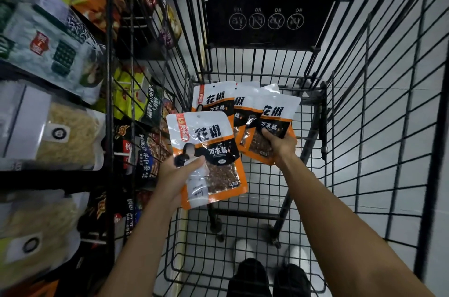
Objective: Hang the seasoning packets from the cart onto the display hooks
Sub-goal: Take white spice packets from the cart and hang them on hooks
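I look down into a black wire cart (379, 112). My left hand (178, 176) grips one white-and-orange seasoning packet (206, 148) by its lower left corner, thumb across its front, and holds it above the cart's basket. My right hand (279, 144) grips a fanned stack of the same packets (272, 114) at their lower edge, a little farther and to the right. Another packet of this stack (212, 96) shows behind the left one. Display hooks (121, 154) with hanging goods stand at the left.
Shelves at the left carry hanging bags of noodles (65, 136), dark spice packets (148, 150) and green packets (126, 94). The cart's black child-seat flap (269, 9) stands at the far end. Pale tiled floor and my dark shoes (267, 277) show through the cart's mesh.
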{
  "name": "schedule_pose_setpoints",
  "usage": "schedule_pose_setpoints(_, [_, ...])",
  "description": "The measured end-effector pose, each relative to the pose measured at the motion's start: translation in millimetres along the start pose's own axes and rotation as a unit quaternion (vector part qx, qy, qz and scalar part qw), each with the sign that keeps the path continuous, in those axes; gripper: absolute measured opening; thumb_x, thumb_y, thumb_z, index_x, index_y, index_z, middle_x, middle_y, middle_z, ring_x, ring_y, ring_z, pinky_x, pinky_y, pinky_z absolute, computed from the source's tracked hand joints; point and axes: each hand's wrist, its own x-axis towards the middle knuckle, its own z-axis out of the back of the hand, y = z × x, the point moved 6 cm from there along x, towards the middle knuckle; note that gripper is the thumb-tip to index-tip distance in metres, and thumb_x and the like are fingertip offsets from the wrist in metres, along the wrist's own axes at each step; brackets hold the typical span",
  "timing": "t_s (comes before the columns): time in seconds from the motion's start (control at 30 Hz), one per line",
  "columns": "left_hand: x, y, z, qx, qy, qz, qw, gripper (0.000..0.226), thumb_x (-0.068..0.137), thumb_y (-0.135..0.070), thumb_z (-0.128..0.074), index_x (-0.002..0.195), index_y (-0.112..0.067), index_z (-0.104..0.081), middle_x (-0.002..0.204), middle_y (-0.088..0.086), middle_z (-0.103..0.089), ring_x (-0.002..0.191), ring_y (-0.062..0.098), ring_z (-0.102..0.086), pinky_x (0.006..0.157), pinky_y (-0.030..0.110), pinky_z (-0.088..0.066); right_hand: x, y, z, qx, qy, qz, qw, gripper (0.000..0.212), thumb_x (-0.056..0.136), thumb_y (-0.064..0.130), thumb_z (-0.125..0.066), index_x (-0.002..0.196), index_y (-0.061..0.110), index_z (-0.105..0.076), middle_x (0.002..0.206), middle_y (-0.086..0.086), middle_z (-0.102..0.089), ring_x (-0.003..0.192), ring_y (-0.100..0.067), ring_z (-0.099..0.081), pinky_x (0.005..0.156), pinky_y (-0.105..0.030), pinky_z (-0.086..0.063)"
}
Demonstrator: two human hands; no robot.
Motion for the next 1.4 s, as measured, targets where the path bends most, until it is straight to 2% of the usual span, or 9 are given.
schedule_pose_setpoints(0.2, [-13.7, 0.0, 7.1, 0.01, -0.017, -0.023, 1.0, 0.05, 0.071, -0.02, -0.082, 0.114, -0.015, -0.058, 0.103, 0.007, -0.068, 0.09, 0.02, -0.067, 0.074, 0.033, -0.056, -26.8, 11.5, 10.2, -0.043, 0.009, 0.052, 0.998, 0.037, 0.089, 0.005, -0.065, 0.125, 0.003, -0.056, 0.124, -0.017, -0.064, 0.113, -0.032, -0.061, 0.1, -0.048, -0.048])
schedule_pose_setpoints(0.37, [-57.6, -23.6, 11.3, -0.013, -0.006, -0.056, 0.998, 0.056, 0.067, -0.018, -0.081, 0.116, -0.007, -0.058, 0.107, 0.01, -0.069, 0.09, 0.022, -0.07, 0.07, 0.029, -0.056, -80.8, 30.7, 50.2, -0.111, -0.039, 0.117, 0.986, 0.028, 0.088, 0.011, -0.068, 0.114, 0.002, -0.064, 0.114, -0.018, -0.068, 0.105, -0.032, -0.065, 0.092, -0.042, -0.052])
schedule_pose_setpoints(0.53, [-116.8, -51.5, 21.4, -0.024, 0.003, -0.116, 0.993, 0.042, 0.074, -0.015, -0.078, 0.111, -0.002, -0.061, 0.102, 0.016, -0.071, 0.088, 0.029, -0.07, 0.07, 0.035, -0.057, -153.3, 52.9, 76.5, -0.081, 0.029, 0.151, 0.985, 0.026, 0.084, 0.017, -0.073, 0.105, 0.002, -0.069, 0.102, -0.014, -0.071, 0.082, -0.018, -0.067, 0.066, -0.019, -0.055])
schedule_pose_setpoints(0.7, [-189.9, -66.8, 42.9, -0.011, -0.028, -0.207, 0.978, 0.025, 0.073, -0.016, -0.08, 0.093, -0.022, -0.065, 0.078, -0.014, -0.074, 0.072, -0.002, -0.069, 0.055, 0.011, -0.05, -223.5, 77.4, 93.1, -0.075, 0.128, 0.181, 0.972, 0.019, 0.08, 0.021, -0.076, 0.095, 0.01, -0.069, 0.094, -0.01, -0.072, 0.084, -0.02, -0.069, 0.069, -0.028, -0.055])
schedule_pose_setpoints(0.8, [-241.6, -66.5, 60.4, -0.027, -0.058, -0.247, 0.967, 0.025, 0.074, -0.016, -0.079, 0.095, -0.02, -0.065, 0.078, -0.015, -0.074, 0.072, -0.001, -0.069, 0.056, 0.012, -0.05, -263.3, 90.4, 99.9, -0.069, 0.199, 0.177, 0.961, 0.024, 0.078, 0.022, -0.077, 0.097, 0.01, -0.069, 0.096, -0.011, -0.073, 0.086, -0.021, -0.07, 0.073, -0.033, -0.056])
schedule_pose_setpoints(0.93, [-322.4, -57.5, 84.3, -0.054, -0.114, -0.31, 0.942, 0.035, 0.072, -0.022, -0.078, 0.103, -0.023, -0.064, 0.087, -0.015, -0.074, 0.082, 0.003, -0.07, 0.062, 0.013, -0.052, -318.8, 107.6, 108.8, -0.108, 0.306, 0.19, 0.926, 0.034, 0.074, 0.028, -0.079, 0.101, 0.011, -0.066, 0.096, -0.01, -0.074, 0.087, -0.023, -0.072, 0.071, -0.035, -0.058])
schedule_pose_setpoints(1.1, [-433.3, -24.7, 116.9, -0.092, -0.208, -0.362, 0.904, 0.029, 0.072, -0.024, -0.08, 0.091, -0.031, -0.059, 0.071, -0.03, -0.066, 0.065, -0.014, -0.062, 0.057, 0.008, -0.047, -403.5, 118.0, 118.4, -0.14, 0.43, 0.236, 0.86, 0.026, 0.07, 0.029, -0.079, 0.088, 0.011, -0.071, 0.083, -0.009, -0.076, 0.079, -0.027, -0.074, 0.058, -0.03, -0.058])
schedule_pose_setpoints(1.23, [-516.9, 8.3, 143.6, -0.114, -0.272, -0.372, 0.88, 0.021, 0.069, -0.028, -0.08, 0.082, -0.023, -0.064, 0.077, -0.015, -0.069, 0.07, 0.0, -0.065, 0.066, 0.015, -0.05, -468.3, 110.3, 122.2, -0.144, 0.511, 0.23, 0.815, 0.039, 0.074, 0.019, -0.076, 0.104, -0.006, -0.066, 0.094, -0.016, -0.075, 0.084, -0.027, -0.074, 0.067, -0.035, -0.061])
schedule_pose_setpoints(1.4, [-629.9, 54.9, 183.2, -0.125, -0.358, -0.392, 0.838, 0.018, 0.066, -0.032, -0.08, 0.077, -0.025, -0.068, 0.069, -0.018, -0.071, 0.065, -0.005, -0.066, 0.054, 0.007, -0.047, -555.9, 85.0, 116.1, -0.173, 0.586, 0.248, 0.752, 0.03, 0.077, 0.013, -0.075, 0.105, 0.003, -0.069, 0.102, -0.015, -0.074, 0.096, -0.031, -0.071, 0.088, -0.045, -0.056])
